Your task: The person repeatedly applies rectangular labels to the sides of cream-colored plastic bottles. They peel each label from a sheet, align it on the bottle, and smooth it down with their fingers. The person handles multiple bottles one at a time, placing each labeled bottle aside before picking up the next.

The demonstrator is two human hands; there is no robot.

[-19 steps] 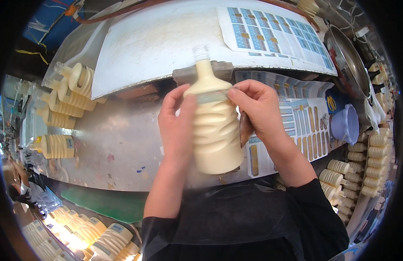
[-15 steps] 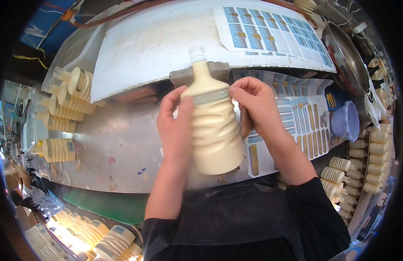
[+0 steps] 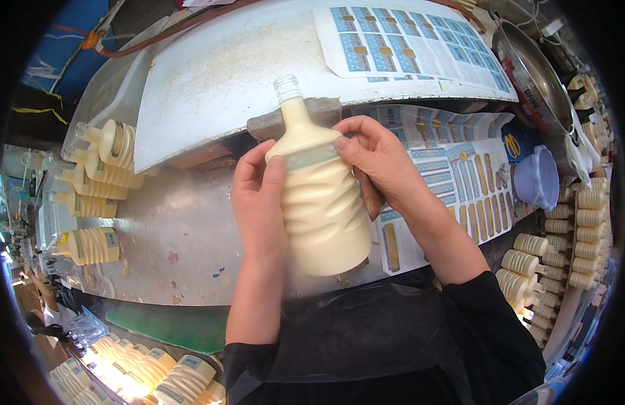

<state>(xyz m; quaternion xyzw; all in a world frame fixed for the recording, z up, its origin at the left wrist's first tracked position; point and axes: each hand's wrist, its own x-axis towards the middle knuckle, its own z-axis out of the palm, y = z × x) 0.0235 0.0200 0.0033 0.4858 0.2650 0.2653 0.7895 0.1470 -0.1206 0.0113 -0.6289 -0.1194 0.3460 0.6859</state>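
Note:
A cream-coloured bottle (image 3: 326, 216) with wavy ridges and a clear threaded neck leans, neck away from me, against a brown block (image 3: 265, 126). Across its shoulder runs a pale grey-blue label strip (image 3: 312, 156). My left hand (image 3: 257, 196) is closed on the bottle's left side, the thumb on the strip's left end and the fingers partly hidden behind. On the other side, my right hand (image 3: 376, 152) is closed at the shoulder, its thumb pressing the strip's right end. A brown piece (image 3: 370, 196) shows beside the bottle under my right hand.
Label sheets lie on the raised white board (image 3: 218, 74) and below it on the metal table (image 3: 184, 236). More cream bottles (image 3: 96, 246) stand at the left. A lilac bucket (image 3: 536, 181) and a metal pan (image 3: 532, 74) are at the right. Stacked bottles (image 3: 522, 263) fill the lower right.
The view has shifted slightly. My left thumb, blurred before, now rests still on the strip's left end. My right thumb remains at the right end.

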